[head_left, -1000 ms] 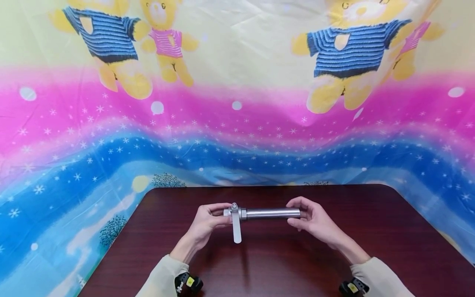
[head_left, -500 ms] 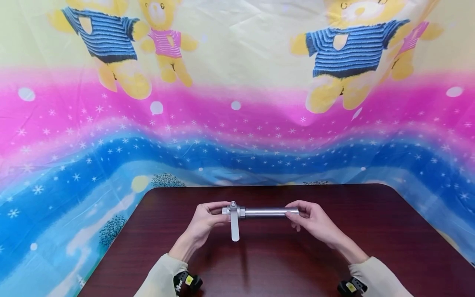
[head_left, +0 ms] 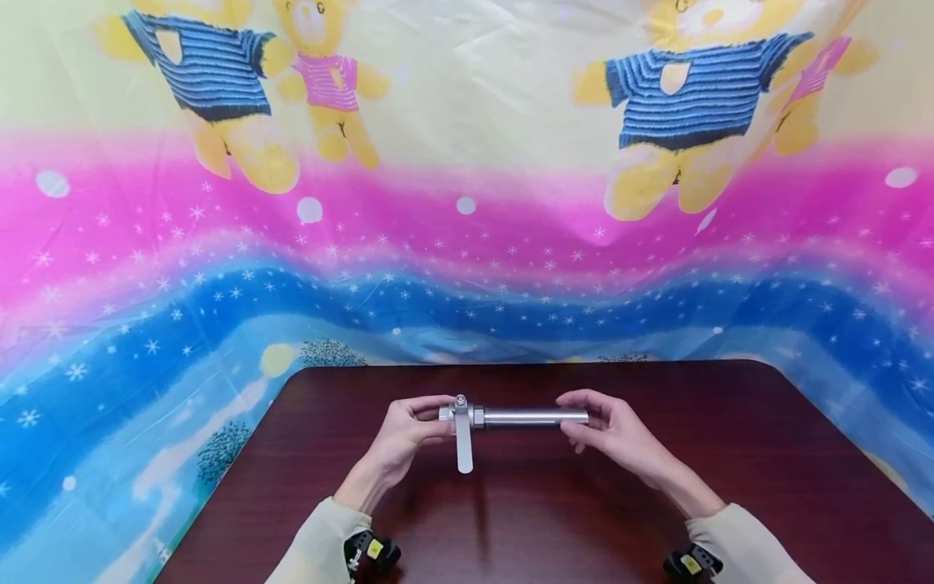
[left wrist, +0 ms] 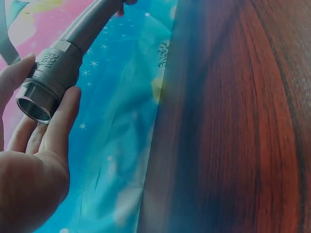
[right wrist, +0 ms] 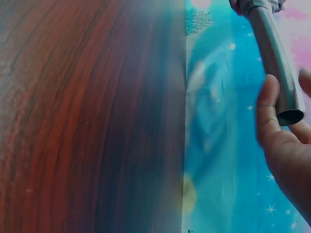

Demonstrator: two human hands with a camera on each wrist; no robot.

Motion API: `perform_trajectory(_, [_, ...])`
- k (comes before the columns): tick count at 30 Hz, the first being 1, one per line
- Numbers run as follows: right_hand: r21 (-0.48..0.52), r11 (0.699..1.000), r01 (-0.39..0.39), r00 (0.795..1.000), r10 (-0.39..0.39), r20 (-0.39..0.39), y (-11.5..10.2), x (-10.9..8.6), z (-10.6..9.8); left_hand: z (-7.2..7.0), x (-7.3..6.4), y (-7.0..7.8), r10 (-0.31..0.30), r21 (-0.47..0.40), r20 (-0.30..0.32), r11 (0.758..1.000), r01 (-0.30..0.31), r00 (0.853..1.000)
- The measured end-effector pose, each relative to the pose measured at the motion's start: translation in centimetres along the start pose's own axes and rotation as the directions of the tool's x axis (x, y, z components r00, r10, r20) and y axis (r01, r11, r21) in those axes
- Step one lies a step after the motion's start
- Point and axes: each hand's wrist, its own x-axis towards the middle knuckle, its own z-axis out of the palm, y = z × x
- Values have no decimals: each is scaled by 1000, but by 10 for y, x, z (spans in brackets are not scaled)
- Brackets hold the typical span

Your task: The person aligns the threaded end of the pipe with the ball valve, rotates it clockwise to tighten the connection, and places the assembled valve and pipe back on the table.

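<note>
A silver ball valve (head_left: 461, 415) with a flat lever handle (head_left: 464, 446) is joined to a straight metal pipe (head_left: 533, 417). Both are held up over the table, the pipe nearly level. My left hand (head_left: 397, 442) grips the valve body, thumb and fingers on opposite sides; its threaded open end (left wrist: 35, 108) faces the left wrist camera. My right hand (head_left: 613, 430) curls loosely round the pipe's free end, thumb (right wrist: 268, 99) along one side. A fingertip (right wrist: 305, 81) stands slightly off the other side. The pipe's hollow mouth (right wrist: 290, 117) shows between them.
Beneath the hands lies a dark red-brown wooden table (head_left: 540, 519) with rounded far corners. Behind it and along its sides hangs a colourful sheet (head_left: 467, 268) printed with teddy bears and snowflakes. Black wrist cameras (head_left: 375, 551) sit at both pale sleeves.
The right thumb and fingers close onto the pipe's end, then loosen slightly with the fingers lifting off its upper side. The left hand keeps its hold on the valve, nearly still.
</note>
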Motion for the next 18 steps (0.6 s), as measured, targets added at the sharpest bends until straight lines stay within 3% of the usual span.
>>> perform_trajectory(7, [-19,999,-31,1000,31,-5,1,-1,-1,0,0,-2,2,-9,1,1000,-2,1000])
perform_trajectory(13, [56,998,2,1000,-2,10,1,-2,-4,2,0,-2,0,-14,9,1000,0,1000])
perform_trajectory(18, [22,1000,-15,1000,15,12,0,-2,-5,1,0,-2,2,-21,-3,1000,-2,1000])
